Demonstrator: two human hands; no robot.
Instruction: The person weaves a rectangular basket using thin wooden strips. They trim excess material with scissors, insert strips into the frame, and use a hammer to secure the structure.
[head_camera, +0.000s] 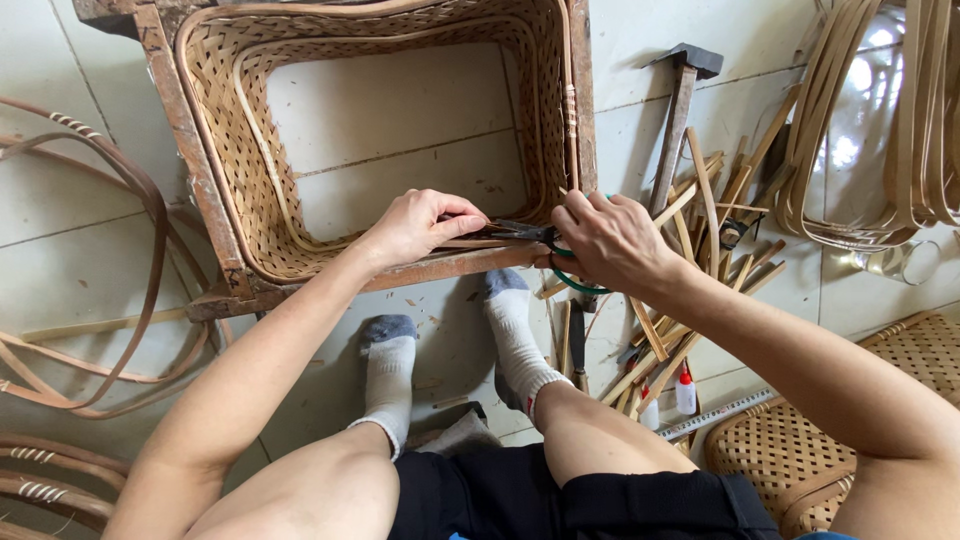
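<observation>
Left hand (418, 226): pinched on the near rim of the basket (230, 150), fingertips at the cutter's jaws
Right hand (608, 240): clenched round one pair of green-handled cutters (530, 234); blades point to nine o'clock
Basket: one woven frame, bottomless, at twelve o'clock, resting on one wooden stand (200, 190)
Hammer (680, 110): one, at two o'clock, lying on the tiles
Sticks (700, 230): too many to count, strewn at three o'clock
Socks (450, 350): two, below the basket

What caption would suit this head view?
Seated person's left hand steadies a woven basket frame while right hand works green-handled pliers at its rim.
</observation>
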